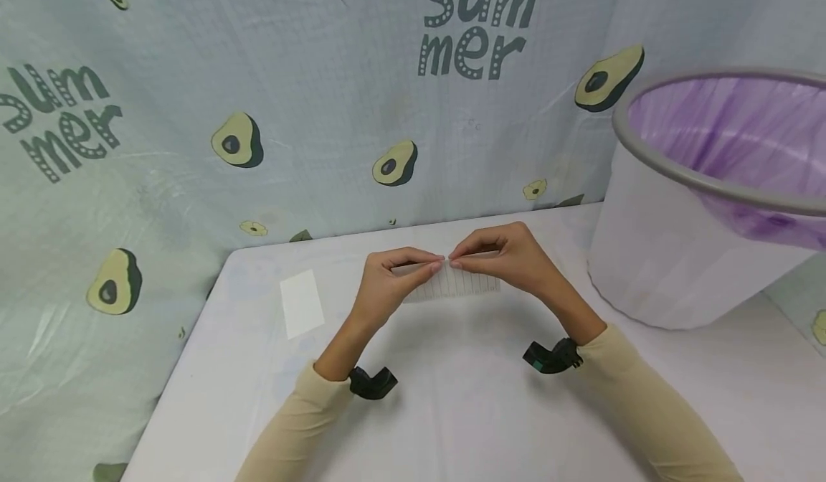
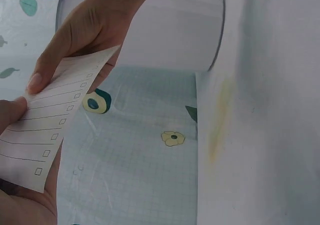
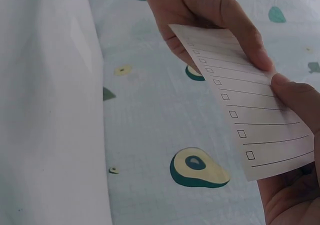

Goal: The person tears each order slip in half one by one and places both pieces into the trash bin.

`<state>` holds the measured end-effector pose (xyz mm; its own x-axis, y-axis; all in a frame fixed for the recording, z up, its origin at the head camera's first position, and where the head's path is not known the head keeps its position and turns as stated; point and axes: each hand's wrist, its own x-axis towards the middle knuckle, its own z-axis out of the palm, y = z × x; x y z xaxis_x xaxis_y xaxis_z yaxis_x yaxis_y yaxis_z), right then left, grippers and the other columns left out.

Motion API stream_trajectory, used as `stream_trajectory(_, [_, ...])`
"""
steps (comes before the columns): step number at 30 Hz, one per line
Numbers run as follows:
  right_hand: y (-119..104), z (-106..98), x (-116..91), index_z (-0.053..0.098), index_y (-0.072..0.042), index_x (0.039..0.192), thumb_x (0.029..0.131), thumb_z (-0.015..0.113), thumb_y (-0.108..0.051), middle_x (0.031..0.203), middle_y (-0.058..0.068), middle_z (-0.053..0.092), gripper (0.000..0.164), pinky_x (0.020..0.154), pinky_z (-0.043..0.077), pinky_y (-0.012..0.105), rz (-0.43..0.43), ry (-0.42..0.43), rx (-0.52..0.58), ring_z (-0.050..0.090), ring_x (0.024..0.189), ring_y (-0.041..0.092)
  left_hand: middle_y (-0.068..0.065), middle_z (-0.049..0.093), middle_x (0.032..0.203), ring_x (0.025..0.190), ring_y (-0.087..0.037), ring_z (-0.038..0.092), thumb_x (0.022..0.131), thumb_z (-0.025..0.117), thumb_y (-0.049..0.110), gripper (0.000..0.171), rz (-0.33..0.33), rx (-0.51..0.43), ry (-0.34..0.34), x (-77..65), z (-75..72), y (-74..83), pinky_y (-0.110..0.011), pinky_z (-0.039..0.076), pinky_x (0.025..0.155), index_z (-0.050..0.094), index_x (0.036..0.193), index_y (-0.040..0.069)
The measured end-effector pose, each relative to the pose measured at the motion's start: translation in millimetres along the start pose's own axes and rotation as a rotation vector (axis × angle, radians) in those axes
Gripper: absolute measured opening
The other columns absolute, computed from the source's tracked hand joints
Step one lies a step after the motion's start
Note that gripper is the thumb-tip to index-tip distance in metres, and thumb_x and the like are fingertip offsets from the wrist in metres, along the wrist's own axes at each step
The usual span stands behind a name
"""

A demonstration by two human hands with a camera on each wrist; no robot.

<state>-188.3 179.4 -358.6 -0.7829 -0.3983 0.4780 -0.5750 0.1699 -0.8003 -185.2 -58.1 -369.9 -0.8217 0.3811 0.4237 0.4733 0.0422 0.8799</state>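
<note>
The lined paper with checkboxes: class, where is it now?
In the head view, the lined paper is near the centre, pinched by the left hand and right hand above the table, left of the bin.

Can spot a chunky white bin (image 1: 658, 260) with a grey rim (image 1: 697, 180) and purple liner (image 1: 742, 130) on the right, a pale avocado-and-SUMMER backdrop (image 1: 310, 73) across the top, white table (image 1: 452, 410) in the lower middle, plus some blank white card (image 1: 302, 304) lying left of centre.
</note>
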Motion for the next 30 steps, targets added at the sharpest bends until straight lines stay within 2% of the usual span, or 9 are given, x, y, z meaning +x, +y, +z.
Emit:
stream_trajectory(9, [-2,3,-1,0.081,-0.014,0.095,0.087,0.082,-0.008,0.091,-0.004,0.077,0.011,0.076,0.061,0.031,-0.05,0.045,-0.046,0.074,0.086,0.013,-0.01,0.077,0.101,0.097,-0.023,0.073,0.092,0.076,0.007,0.011,0.041,-0.03,0.021,2.9,5.6,0.5,-0.035,0.059,0.085,0.08,0.1,0.0])
stream_trajectory(18, [-3,0,-2,0.082,-0.012,0.095,0.084,0.082,-0.001,0.09,-0.003,0.078,0.015,0.071,0.06,0.025,-0.177,0.109,-0.156,0.074,0.082,0.011,-0.007,0.078,0.103,0.101,-0.023,0.073,0.092,0.076,0.01,0.013,0.058,-0.031,0.021,5.4,9.4,4.3,-0.036,0.059,0.086,0.08,0.103,0.002])
stream_trajectory(22, [-4,0,-3,0.082,-0.011,0.096,0.084,0.082,-0.002,0.091,-0.003,0.078,0.015,0.071,0.06,0.025,-0.179,0.115,-0.17,0.074,0.082,0.011,-0.007,0.078,0.102,0.1,-0.022,0.073,0.092,0.077,0.009,0.014,0.073,-0.017,0.036,4.4,11.2,4.5,-0.036,0.059,0.087,0.08,0.104,0.003])
stream_trajectory(30, [-8,-1,-3,0.082,-0.01,0.095,0.086,0.08,-0.002,0.091,-0.002,0.078,0.013,0.071,0.06,0.025,-0.147,0.132,-0.15,0.075,0.081,0.011,-0.01,0.078,0.101,0.098,-0.021,0.074,0.091,0.076,0.004,0.013,0.155,0.012,0.057,7.3,14.6,5.7,-0.035,0.059,0.087,0.08,0.103,-0.001])
